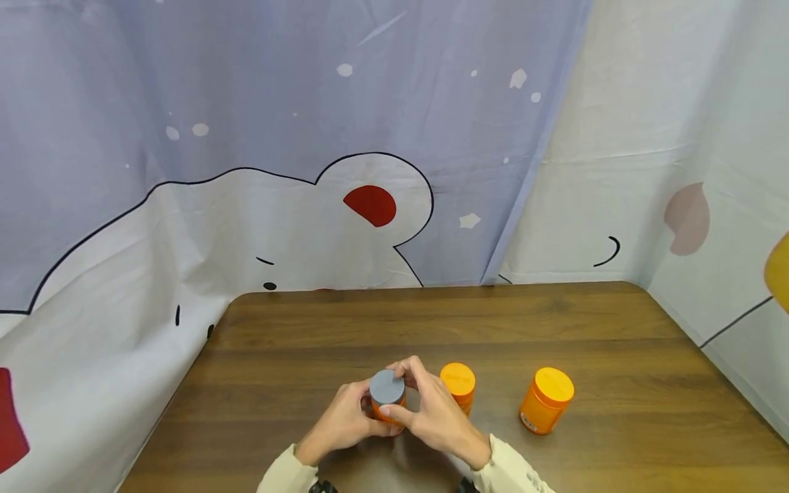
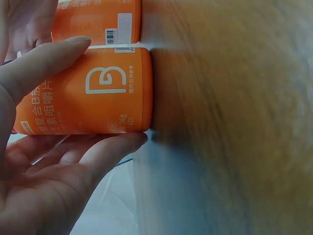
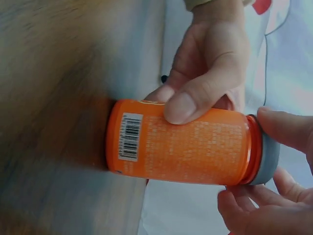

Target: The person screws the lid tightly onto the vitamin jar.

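An orange bottle with a barcode and printed text stands upright on the table in front of me. My left hand grips its body, thumb on one side and fingers on the other. On top sits a grey lid, which my right hand pinches at its edge between thumb and fingers. A band of orange neck shows under the lid in the right wrist view. Just right of my right hand is a second orange bottle with an orange lid, partly hidden by that hand.
A third orange bottle, also with an orange lid, stands farther right on the brown wooden table. A patterned cloth hangs behind the table's back edge and along its sides.
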`<state>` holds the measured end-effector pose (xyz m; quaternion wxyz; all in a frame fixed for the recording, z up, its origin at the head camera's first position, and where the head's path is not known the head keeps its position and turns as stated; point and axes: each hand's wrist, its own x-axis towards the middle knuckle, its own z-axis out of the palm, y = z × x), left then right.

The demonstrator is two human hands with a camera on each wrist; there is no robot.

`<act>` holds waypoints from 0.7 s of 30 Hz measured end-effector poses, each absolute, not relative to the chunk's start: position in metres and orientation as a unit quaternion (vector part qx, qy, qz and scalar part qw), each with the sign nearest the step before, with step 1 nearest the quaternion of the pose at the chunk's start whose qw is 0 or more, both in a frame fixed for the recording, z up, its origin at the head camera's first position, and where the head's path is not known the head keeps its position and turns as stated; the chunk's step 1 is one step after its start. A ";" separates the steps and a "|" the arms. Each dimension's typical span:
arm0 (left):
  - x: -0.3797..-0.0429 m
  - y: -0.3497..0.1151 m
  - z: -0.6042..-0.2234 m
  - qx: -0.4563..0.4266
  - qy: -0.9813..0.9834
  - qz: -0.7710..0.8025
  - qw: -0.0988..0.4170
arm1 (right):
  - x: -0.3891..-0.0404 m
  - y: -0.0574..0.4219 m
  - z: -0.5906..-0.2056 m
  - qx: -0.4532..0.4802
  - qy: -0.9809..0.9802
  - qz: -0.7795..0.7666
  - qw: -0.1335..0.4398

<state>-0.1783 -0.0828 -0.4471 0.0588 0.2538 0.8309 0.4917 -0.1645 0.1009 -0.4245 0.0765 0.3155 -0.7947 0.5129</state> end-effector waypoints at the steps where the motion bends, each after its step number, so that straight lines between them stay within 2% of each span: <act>1: -0.180 -0.083 -0.451 0.253 0.832 0.490 0.059 | -0.165 0.100 -0.425 0.309 -0.802 0.505 0.084; 8: -0.184 -0.086 -0.458 0.258 0.821 0.504 0.066 | -0.164 0.097 -0.426 0.270 -0.836 0.466 0.107; 21: -0.168 -0.082 -0.422 0.259 0.824 0.500 0.064 | -0.163 0.100 -0.424 0.309 -0.811 0.494 0.052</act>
